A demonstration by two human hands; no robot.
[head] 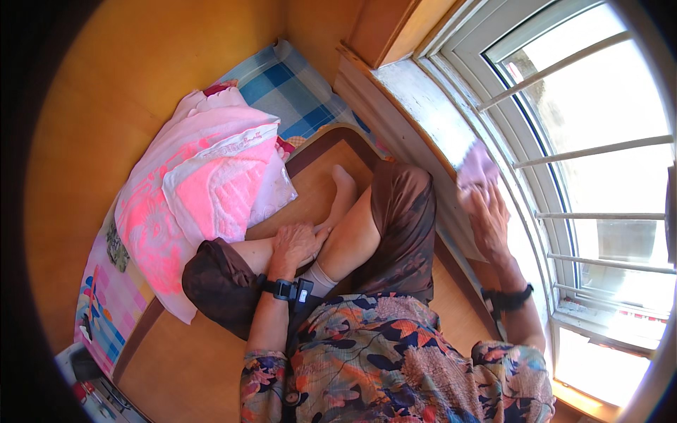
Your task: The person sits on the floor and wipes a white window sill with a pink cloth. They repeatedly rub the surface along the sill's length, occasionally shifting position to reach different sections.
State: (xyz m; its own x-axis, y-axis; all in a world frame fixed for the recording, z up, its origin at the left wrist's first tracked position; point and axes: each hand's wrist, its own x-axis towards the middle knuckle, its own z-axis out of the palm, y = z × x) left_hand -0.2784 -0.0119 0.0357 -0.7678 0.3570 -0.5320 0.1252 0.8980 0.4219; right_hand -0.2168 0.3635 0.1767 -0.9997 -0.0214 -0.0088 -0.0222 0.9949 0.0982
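Observation:
My right hand (488,222) is at the windowsill (423,100), its fingers on a lilac cloth (477,165) with a zigzag edge. The cloth lies bunched under and ahead of the fingertips, and its lower part is blurred. My left hand (300,242) rests on my crossed lower legs, palm down, with nothing seen in it. Beyond it, a large pink and white towel (180,211) lies heaped, with a folded pink towel (222,185) on top. A clear plastic packet (275,198) pokes out beside the folded towel.
A white-framed window (465,47) with metal bars (597,150) stands along the right. Wooden panelling (116,79) rises at the left. Beneath me is a brown mat (185,365) with a dark border, over a checked blue sheet (280,90). Partly visible objects (100,386) sit at lower left.

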